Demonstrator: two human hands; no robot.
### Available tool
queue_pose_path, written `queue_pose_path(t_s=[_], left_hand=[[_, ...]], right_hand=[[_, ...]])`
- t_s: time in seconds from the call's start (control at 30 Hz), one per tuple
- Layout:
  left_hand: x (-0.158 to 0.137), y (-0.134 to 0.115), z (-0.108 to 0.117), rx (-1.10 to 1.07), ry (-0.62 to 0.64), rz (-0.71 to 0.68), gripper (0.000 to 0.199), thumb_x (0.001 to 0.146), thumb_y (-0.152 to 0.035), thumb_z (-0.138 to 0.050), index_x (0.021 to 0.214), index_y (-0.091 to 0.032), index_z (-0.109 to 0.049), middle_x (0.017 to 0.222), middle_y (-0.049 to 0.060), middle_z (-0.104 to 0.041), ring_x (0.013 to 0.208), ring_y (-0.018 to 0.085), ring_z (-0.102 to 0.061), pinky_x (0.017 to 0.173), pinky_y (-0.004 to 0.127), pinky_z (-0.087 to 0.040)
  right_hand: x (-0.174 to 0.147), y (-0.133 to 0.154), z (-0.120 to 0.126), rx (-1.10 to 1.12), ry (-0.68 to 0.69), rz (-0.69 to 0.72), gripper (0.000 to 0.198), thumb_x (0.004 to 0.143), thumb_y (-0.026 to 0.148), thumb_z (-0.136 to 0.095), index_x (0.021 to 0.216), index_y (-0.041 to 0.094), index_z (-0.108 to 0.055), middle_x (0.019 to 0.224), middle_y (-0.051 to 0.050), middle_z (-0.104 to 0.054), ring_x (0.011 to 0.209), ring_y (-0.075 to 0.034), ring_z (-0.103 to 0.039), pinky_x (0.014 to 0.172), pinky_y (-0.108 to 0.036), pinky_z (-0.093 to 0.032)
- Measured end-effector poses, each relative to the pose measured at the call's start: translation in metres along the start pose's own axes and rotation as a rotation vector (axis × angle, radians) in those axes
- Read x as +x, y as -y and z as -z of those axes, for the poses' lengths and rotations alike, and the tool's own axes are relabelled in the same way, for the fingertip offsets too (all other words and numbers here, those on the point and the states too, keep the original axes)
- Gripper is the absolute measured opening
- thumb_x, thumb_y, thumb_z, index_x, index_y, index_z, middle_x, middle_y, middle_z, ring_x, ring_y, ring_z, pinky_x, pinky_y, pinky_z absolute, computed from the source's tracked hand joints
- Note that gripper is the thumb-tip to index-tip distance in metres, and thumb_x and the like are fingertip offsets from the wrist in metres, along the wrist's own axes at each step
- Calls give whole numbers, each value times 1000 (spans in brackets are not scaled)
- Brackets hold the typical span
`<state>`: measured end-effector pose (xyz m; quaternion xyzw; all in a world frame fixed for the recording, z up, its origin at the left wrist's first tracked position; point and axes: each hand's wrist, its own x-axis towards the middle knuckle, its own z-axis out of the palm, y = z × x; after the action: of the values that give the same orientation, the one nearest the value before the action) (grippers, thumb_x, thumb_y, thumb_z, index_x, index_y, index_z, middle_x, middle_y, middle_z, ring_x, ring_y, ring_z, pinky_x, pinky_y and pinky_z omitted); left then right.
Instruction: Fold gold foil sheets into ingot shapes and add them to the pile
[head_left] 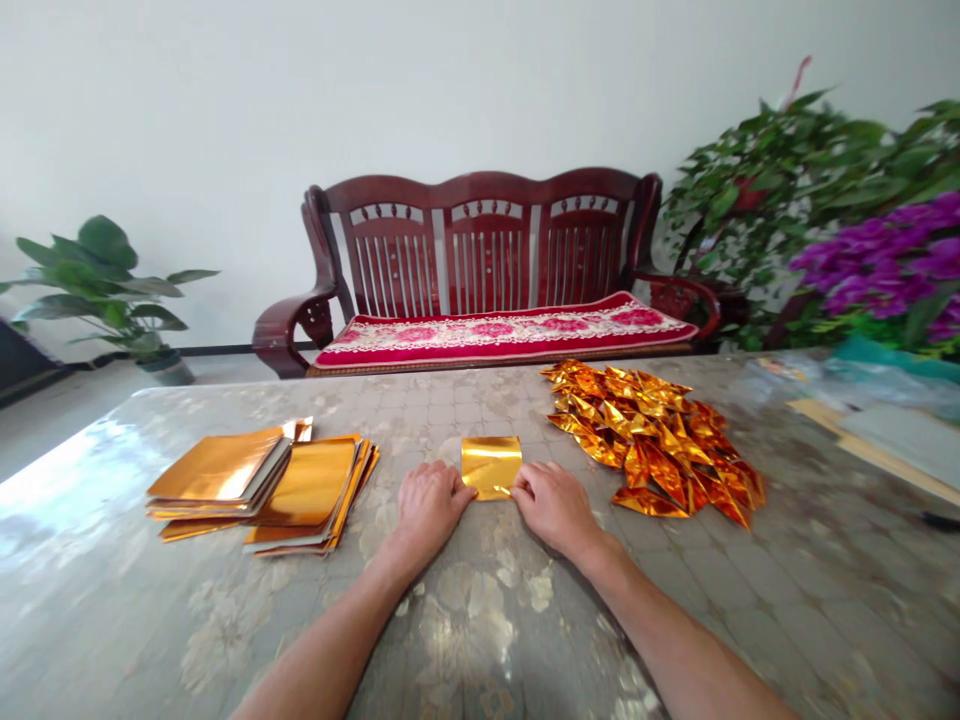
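A sheet of gold foil paper [491,462] lies on the table in front of me, its near edge curled or folded over. My left hand [433,500] grips its near left corner between thumb and curled fingers. At the near right corner, my right hand [553,503] pinches the sheet in the same way. Stacks of flat gold foil sheets [307,482] rest to the left of my left hand. On the right is a heap of folded gold foil pieces [652,435] with pointed ends. The fingertips of both hands are partly hidden.
A patterned cover lies over the table [465,620]. Plastic bags [885,375] and flat boards [892,440] sit at the right edge. Beyond the table stands a dark wooden bench [487,250] with a red cushion [510,335]. Plants flank it, with purple flowers [892,255] at right.
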<state>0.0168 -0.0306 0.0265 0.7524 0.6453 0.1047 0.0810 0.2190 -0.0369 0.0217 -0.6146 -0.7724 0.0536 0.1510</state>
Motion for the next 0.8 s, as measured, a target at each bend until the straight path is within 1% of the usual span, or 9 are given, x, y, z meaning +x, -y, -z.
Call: queue_pose_path(t_s=[0.17, 0.23, 0.33, 0.4, 0.43, 0.53, 0.6, 0.7, 0.8], left_hand=[[-1, 0, 1, 4, 19, 7, 26, 90, -43, -59, 78, -21, -66, 87, 4, -67, 92, 23, -60, 78, 31, -38], [-3, -1, 0, 17, 6, -6, 25, 90, -43, -59, 80, -21, -65, 90, 4, -65, 94, 23, -59, 80, 31, -39], [-6, -3, -3, 35, -83, -74, 16, 91, -37, -60, 97, -23, -65, 102, 5, -63, 100, 24, -57, 84, 34, -40], [-8, -4, -6, 32, -136, -170, 20, 93, -27, -57, 112, -26, -62, 112, 5, -60, 104, 24, -54, 87, 35, -42], [-8, -5, -8, 18, -137, -238, 23, 94, -22, -53, 116, -27, -61, 116, 5, -59, 106, 23, -53, 88, 34, -43], [-9, -7, -12, -46, -45, -467, 26, 97, -16, -48, 115, -27, -62, 116, 4, -59, 108, 19, -53, 90, 30, -45], [-11, -9, -13, -46, 16, -551, 21, 97, -18, -49, 111, -25, -63, 110, 5, -61, 105, 19, -55, 92, 30, -46], [-17, -14, -12, 49, 41, -560, 19, 96, -19, -50, 112, -22, -61, 104, 6, -63, 101, 21, -57, 92, 33, -47], [-25, -21, -12, 155, 29, -535, 24, 94, -15, -50, 117, -19, -58, 108, 8, -63, 101, 23, -57, 92, 35, -48]], right_hand=[[0, 1, 2, -10, 17, -9, 13, 90, 24, -56, 79, 22, -63, 87, -2, -69, 84, -18, -56, 68, -30, -30], [0, 2, 2, -19, 17, -18, 13, 90, 24, -56, 79, 23, -63, 86, -2, -69, 83, -18, -56, 68, -30, -29], [-1, 1, 1, -22, -3, -22, 12, 90, 25, -58, 79, 23, -62, 86, -1, -69, 84, -19, -56, 69, -30, -29], [-1, -1, -1, -10, -22, -19, 11, 88, 28, -61, 79, 23, -61, 85, 0, -68, 84, -19, -55, 70, -31, -29], [-1, -2, -2, -1, -34, -17, 10, 88, 29, -63, 80, 23, -61, 86, 0, -67, 85, -19, -55, 71, -31, -30], [-1, -6, -3, 18, -73, -1, 8, 87, 29, -65, 88, 23, -61, 92, 0, -66, 90, -19, -54, 75, -31, -32], [-2, -6, -2, 10, -96, 28, 8, 88, 28, -64, 94, 23, -62, 97, -1, -65, 95, -20, -53, 78, -31, -33], [-5, -1, -1, -39, -96, 118, 6, 92, 26, -60, 96, 24, -65, 98, -2, -64, 97, -21, -51, 81, -33, -34], [-12, 9, -2, -137, -65, 231, 14, 96, 23, -54, 92, 24, -67, 94, -4, -64, 95, -22, -51, 82, -35, -36]])
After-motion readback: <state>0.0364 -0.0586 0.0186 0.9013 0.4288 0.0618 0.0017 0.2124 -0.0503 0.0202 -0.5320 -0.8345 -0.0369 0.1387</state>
